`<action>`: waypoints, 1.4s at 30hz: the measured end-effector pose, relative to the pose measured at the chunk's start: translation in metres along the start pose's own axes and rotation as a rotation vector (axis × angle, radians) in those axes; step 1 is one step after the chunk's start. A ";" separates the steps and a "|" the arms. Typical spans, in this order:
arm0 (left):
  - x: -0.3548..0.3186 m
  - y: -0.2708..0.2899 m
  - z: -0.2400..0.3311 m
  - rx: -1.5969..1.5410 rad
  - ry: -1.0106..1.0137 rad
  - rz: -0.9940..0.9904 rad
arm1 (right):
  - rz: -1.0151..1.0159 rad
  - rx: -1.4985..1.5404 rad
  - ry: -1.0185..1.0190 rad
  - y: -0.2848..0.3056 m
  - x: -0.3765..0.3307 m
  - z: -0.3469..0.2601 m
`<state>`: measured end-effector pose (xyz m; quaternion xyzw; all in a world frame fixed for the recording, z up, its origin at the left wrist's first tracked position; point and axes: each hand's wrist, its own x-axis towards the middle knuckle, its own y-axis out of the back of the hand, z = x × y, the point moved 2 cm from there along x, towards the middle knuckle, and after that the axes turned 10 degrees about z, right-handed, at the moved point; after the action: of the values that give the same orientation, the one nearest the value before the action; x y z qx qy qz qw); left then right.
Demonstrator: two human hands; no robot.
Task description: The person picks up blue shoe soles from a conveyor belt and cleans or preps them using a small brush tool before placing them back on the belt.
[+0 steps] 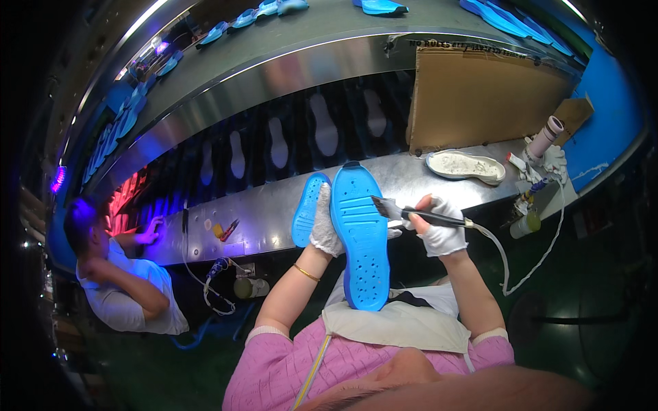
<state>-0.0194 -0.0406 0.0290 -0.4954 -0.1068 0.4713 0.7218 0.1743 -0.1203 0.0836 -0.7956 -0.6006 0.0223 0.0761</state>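
Note:
My left hand (325,229), in a white knit glove, is closed on the edge of a large blue shoe sole (360,229). The sole stands lengthwise before me, its ridged and pitted side showing. A smaller-looking blue sole (305,218) is just left of that hand; whether it is held too or rests on the bench, I cannot tell. My right hand (444,233), gloved with bare fingertips, grips a flat brush (442,218) with a black handle and a white tube at its end. The bristles point left, at the large sole's right edge.
On the steel bench (274,229) sit a whitish sole (466,166), a pale cylinder (546,137) and small red-handled tools (229,231). Brown cardboard (486,103) stands behind. A co-worker (123,281) sits at left. More blue soles (380,7) lie on the green belt above.

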 end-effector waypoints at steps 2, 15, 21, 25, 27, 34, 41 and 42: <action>0.000 -0.005 -0.006 -0.083 0.013 -0.045 | -0.005 0.021 0.113 -0.010 0.009 0.003; 0.010 -0.009 -0.023 -0.195 -0.147 -0.078 | -0.164 0.126 0.229 -0.064 0.017 -0.008; 0.010 -0.005 -0.016 -0.101 -0.165 0.010 | -0.110 -0.194 0.650 -0.062 0.018 0.000; 0.002 -0.004 -0.010 -0.104 -0.164 -0.005 | -0.171 -0.010 0.222 -0.057 0.005 0.011; 0.003 0.001 -0.005 -0.106 -0.146 0.016 | -0.142 -0.146 0.408 -0.053 0.011 0.014; -0.005 -0.003 0.006 -0.061 -0.024 -0.142 | -0.200 -0.019 0.081 -0.055 -0.013 0.022; -0.025 0.037 -0.046 0.264 0.160 -0.303 | -0.130 -0.062 0.211 -0.016 -0.019 0.051; -0.025 0.034 -0.042 0.283 0.221 -0.295 | -0.154 -0.017 0.139 -0.019 -0.021 0.048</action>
<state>-0.0261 -0.0840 -0.0111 -0.4170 -0.0312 0.3140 0.8524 0.1442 -0.1310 0.0377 -0.7474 -0.6532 -0.0442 0.1124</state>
